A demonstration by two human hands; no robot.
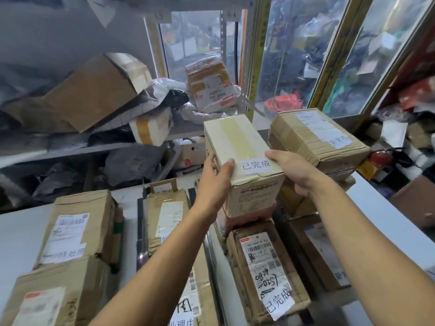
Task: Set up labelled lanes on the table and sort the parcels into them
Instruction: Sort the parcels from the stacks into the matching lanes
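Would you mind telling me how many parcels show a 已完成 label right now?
2. One is the pale box gripped between the left hand and right hand; the other is the brown parcel lying below it. Others may be hidden.

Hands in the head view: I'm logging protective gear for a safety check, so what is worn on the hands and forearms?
Nothing is worn. The left hand and right hand are bare, without gloves, rings or a watch. Both forearms are uncovered to the picture's lower edge; no sleeve shows.
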